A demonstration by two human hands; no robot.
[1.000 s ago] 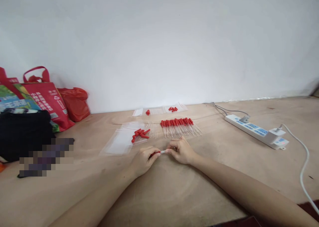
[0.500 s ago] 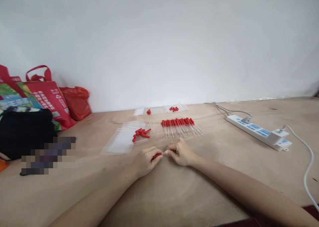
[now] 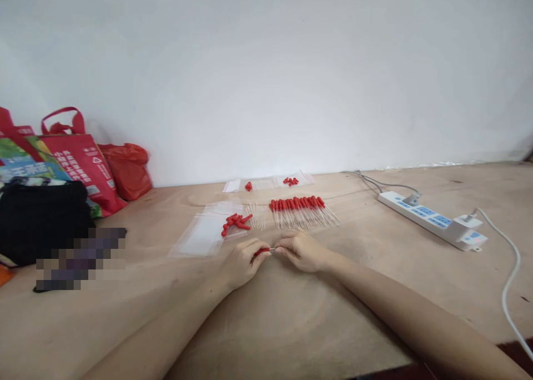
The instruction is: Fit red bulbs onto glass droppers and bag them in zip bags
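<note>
Near the middle of the wooden table (image 3: 258, 324), my left hand (image 3: 246, 261) pinches a red rubber bulb (image 3: 261, 251). My right hand (image 3: 300, 250) grips a thin clear tube (image 3: 272, 250), whose end meets the bulb's open end. Beyond my hands lies a row of clear tubes with red bulbs on them (image 3: 296, 204). To its left are several bare tubes (image 3: 256, 216) and a heap of loose red bulbs (image 3: 236, 223) on clear plastic bags (image 3: 195, 236).
Farther back lies a bag with more small red bulbs (image 3: 290, 181). A white power strip (image 3: 420, 214) with cables is on the right. Shopping bags (image 3: 83, 163), a red plastic bag (image 3: 129, 171) and a black cloth item (image 3: 45, 219) stand on the left.
Both hands have moved slightly away from me, with the bulb and tube between them. My right fingers lie flatter around the tube.
</note>
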